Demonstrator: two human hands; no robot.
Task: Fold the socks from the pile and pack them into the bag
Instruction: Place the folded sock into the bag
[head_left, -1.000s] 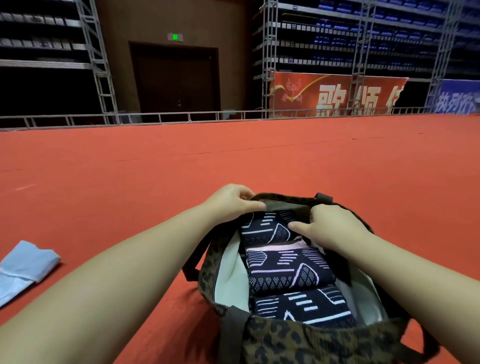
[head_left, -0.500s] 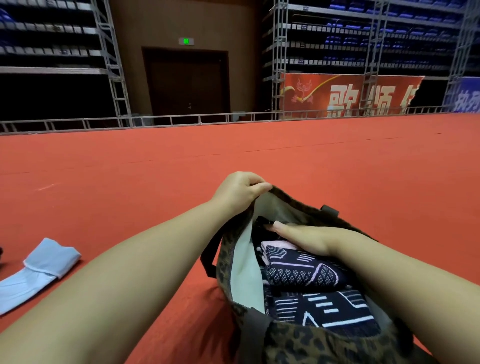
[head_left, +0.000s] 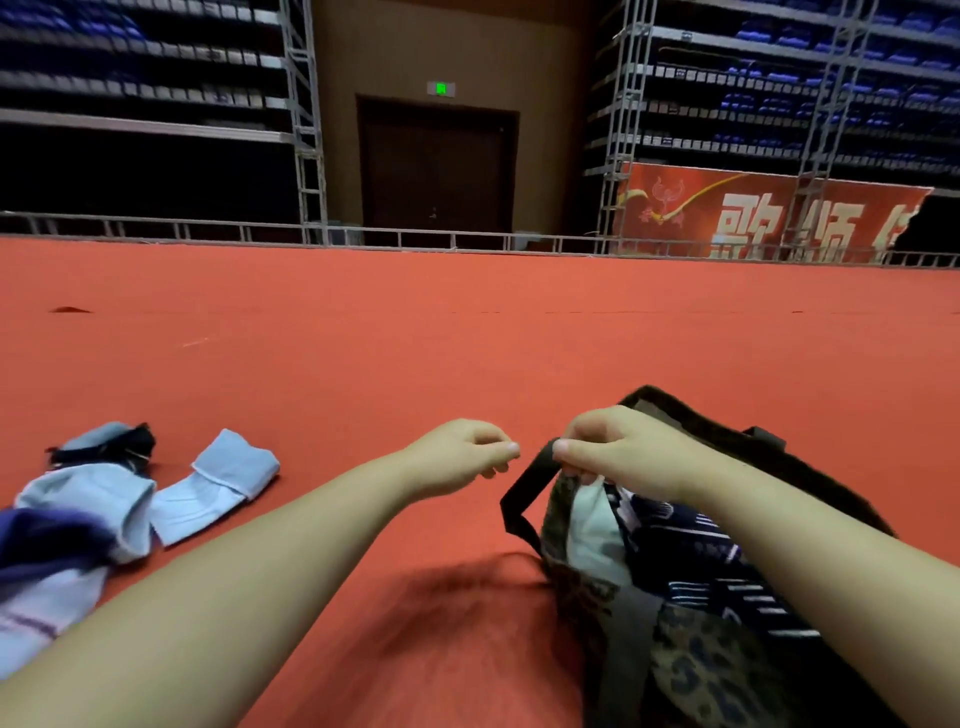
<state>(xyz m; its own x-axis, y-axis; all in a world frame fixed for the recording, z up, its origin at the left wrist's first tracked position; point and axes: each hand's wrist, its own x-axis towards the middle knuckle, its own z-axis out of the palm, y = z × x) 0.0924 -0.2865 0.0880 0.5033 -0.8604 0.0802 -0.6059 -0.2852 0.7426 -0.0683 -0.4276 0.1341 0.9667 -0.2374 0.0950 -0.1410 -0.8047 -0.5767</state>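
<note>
A leopard-print bag (head_left: 691, 670) with a pale lining is seen standing on a red carpeted floor (head_left: 467, 353), at the lower right of the view. Its mouth is open, and folded dark socks (head_left: 685, 540) with white and pink line patterns are packed inside, lying one against another. A black strap (head_left: 524, 493) is looped out from the bag's left edge.

The right hand (head_left: 618, 447) is placed at the bag's left rim, its fingers curled down over the edge and the top of the strap, so the rim is gripped. The left hand (head_left: 462, 457) is held just beside it, apart from the bag, with thumb and fingertips drawn loosely together; nothing is seen between them, though the frame is blurred by motion.

At the left of the view, well apart from the bag, a pile of unfolded socks (head_left: 78, 525) is spread on the floor: pale blue ones, a dark blue one, a black piece at the back. One pale blue sock (head_left: 218, 486) is laid out at the pile's right side.
</note>
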